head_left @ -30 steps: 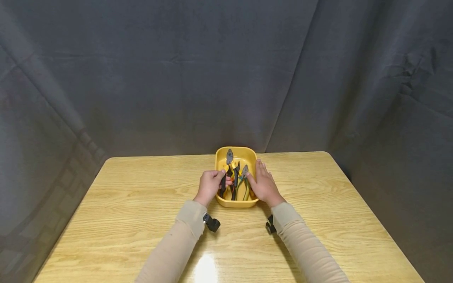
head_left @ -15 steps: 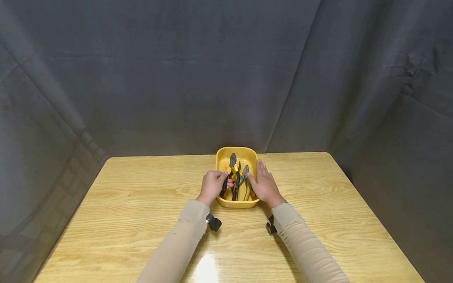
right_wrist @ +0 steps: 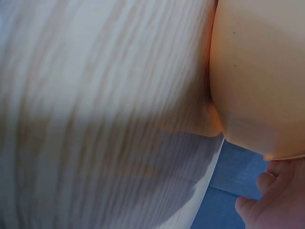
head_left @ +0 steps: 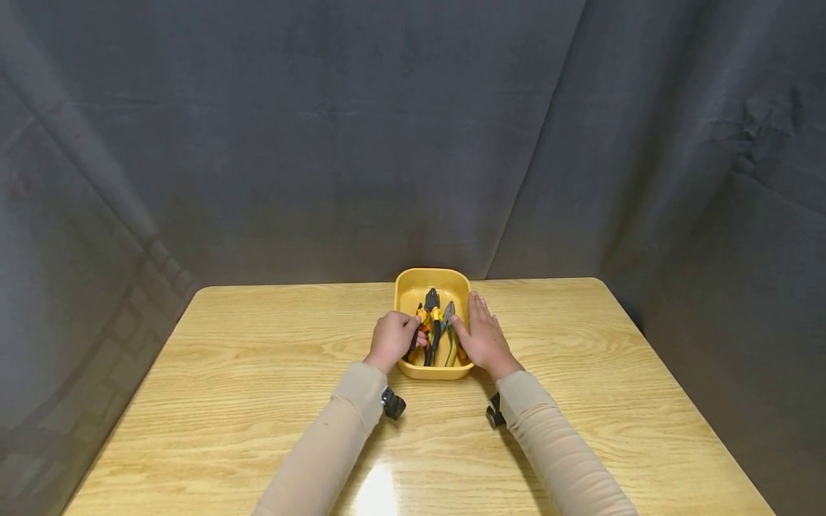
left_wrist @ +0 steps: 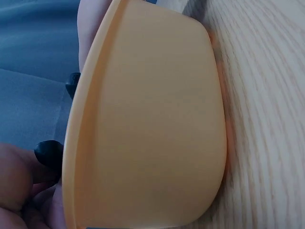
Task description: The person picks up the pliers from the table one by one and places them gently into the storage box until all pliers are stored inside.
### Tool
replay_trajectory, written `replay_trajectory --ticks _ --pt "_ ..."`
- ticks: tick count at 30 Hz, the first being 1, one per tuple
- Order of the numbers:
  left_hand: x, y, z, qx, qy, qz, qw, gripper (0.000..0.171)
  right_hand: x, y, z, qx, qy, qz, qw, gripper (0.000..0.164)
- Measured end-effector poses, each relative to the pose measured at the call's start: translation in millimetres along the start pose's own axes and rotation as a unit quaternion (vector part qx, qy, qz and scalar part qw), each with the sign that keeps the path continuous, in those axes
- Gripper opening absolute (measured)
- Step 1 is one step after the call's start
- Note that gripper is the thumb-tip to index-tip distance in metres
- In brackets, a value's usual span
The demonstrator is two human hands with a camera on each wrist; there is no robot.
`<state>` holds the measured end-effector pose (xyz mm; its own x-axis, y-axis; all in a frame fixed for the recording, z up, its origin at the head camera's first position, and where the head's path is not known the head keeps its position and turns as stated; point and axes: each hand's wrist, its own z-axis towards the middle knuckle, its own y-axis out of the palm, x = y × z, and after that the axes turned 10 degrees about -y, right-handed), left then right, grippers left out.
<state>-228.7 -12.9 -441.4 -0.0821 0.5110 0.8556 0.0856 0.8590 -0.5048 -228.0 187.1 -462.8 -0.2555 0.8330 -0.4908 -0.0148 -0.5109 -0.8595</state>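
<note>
A yellow plastic bin (head_left: 434,373) stands at the table's far edge, with several pliers lying inside. My left hand (head_left: 391,338) reaches over its left rim and pinches the black handle of a pair of pliers (head_left: 432,299) with yellow collars and a dark head. Black handle ends (left_wrist: 48,153) show beside the left hand (left_wrist: 16,179) in the left wrist view. Green-handled pliers (head_left: 449,312) lie at the right of the bin. My right hand (head_left: 485,340) rests along the bin's right side, fingers straight outside and thumb over the rim. These fingers (right_wrist: 267,191) also show in the right wrist view.
The light wood table (head_left: 258,401) extends on both sides of the bin. Dark grey curtains (head_left: 323,158) hang behind it and at both sides. Near each wrist sits a small black camera, one by the left cuff (head_left: 393,405).
My left hand has shifted slightly right, and the pliers' dark head has slid right and nearer, toward the green-handled pliers. My right hand stays where it was.
</note>
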Motion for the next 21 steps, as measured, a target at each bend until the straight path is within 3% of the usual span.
replay_trajectory --ticks 2,21 --pt "1.1 0.0 -0.4 0.008 0.005 0.022 0.9997 0.037 0.7 0.3 0.1 0.0 -0.002 -0.002 1.0 0.076" --pt "7.3 2.9 -0.1 0.001 -0.007 0.084 0.9965 0.038 -0.1 0.4 0.3 0.001 -0.001 -0.001 1.0 0.075"
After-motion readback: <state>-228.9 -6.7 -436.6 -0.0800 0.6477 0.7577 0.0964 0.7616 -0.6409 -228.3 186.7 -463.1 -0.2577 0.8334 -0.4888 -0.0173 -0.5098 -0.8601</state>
